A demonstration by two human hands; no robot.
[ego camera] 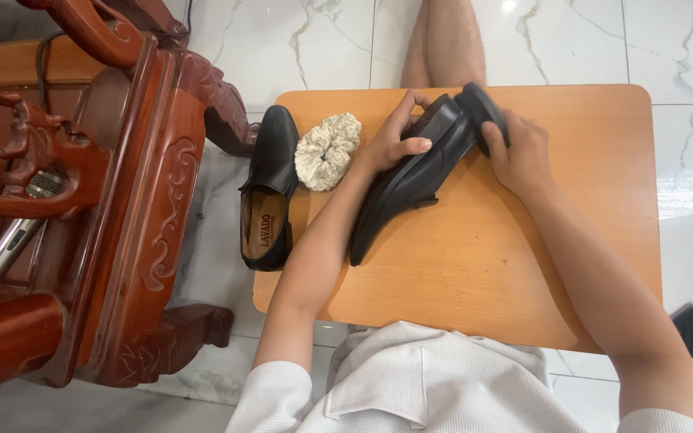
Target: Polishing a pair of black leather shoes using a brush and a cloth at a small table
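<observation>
Head cam – matte blk shoe (411,180), gripped.

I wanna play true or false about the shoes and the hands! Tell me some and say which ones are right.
1. The left hand holds a black shoe over the wooden table. True.
2. The right hand is empty. False: it holds a round black object against the shoe.
3. A second black shoe lies at the table's left edge. True.
4. The fluffy cream cloth is inside the second shoe. False: it lies beside it, on the table.
5. The floor is carpet. False: it is white marble tile.
</observation>
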